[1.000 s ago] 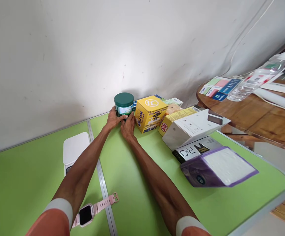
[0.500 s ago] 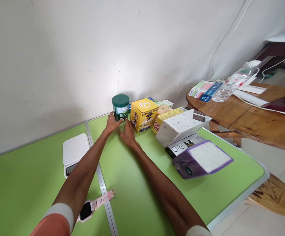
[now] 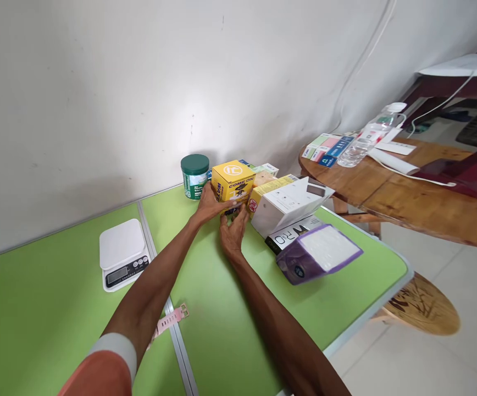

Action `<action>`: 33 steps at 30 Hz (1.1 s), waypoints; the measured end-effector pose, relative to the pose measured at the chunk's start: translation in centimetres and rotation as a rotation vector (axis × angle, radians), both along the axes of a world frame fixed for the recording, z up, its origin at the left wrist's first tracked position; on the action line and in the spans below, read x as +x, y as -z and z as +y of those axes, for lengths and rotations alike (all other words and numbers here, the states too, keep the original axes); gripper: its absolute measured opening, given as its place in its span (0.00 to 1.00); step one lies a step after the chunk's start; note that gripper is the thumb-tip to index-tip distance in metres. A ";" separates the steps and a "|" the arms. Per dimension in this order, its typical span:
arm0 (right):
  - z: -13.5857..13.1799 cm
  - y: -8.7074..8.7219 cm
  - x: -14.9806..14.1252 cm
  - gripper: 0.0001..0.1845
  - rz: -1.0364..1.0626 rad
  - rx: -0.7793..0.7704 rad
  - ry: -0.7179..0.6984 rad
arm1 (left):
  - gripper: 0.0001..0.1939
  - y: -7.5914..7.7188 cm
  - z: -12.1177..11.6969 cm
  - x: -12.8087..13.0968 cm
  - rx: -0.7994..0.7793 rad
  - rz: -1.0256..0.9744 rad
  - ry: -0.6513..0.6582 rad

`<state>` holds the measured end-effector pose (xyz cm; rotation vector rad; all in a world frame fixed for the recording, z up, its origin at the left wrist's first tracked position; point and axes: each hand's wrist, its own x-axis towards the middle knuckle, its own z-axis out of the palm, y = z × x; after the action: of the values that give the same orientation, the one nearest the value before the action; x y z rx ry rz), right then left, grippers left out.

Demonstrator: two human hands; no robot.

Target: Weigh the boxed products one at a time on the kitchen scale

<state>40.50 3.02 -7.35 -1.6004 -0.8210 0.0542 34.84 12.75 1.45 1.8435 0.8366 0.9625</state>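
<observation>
Both my hands reach across the green table [image 3: 230, 324] to a yellow box [image 3: 234, 180] printed "COME ON". My left hand [image 3: 209, 204] grips its left side with the fingers curled under the front. My right hand [image 3: 233, 232] holds it from below at the front, fingers bent up against it. A jar with a dark green lid [image 3: 194, 175] stands free just left of the box, by the wall.
Right of the yellow box lie a yellow-red carton [image 3: 268, 189], a white box [image 3: 290, 203], a black-and-white box [image 3: 288, 236] and a purple box [image 3: 319, 259]. A white kitchen scale [image 3: 123, 260] and a pink watch strap [image 3: 170, 319] lie to the left. A wooden table with a water bottle [image 3: 364, 137] stands at right.
My hands let go of the green-lidded jar, which stays by the wall, and moved right onto the yellow box. The camera view shifted right.
</observation>
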 end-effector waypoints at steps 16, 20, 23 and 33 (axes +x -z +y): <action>-2.3 -1.5 -1.6 0.30 0.062 -0.018 -0.152 | 0.54 -1.1 -3.9 -9.8 -0.095 0.065 -0.022; -3.5 -2.4 -4.6 0.21 -0.046 0.039 -0.244 | 0.54 -2.9 -5.4 -14.6 -0.051 0.057 -0.049; -3.6 -4.2 -7.5 0.22 -0.118 0.066 -0.408 | 0.54 -5.7 -6.6 -19.3 0.016 0.049 -0.077; 0.5 -8.6 -18.4 0.23 -0.164 0.107 -0.790 | 0.53 -11.0 -9.1 -32.7 0.044 0.046 -0.275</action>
<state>22.09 3.49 1.23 -1.1076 -1.5175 0.4375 2.19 3.68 12.41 1.8242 1.1270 1.1192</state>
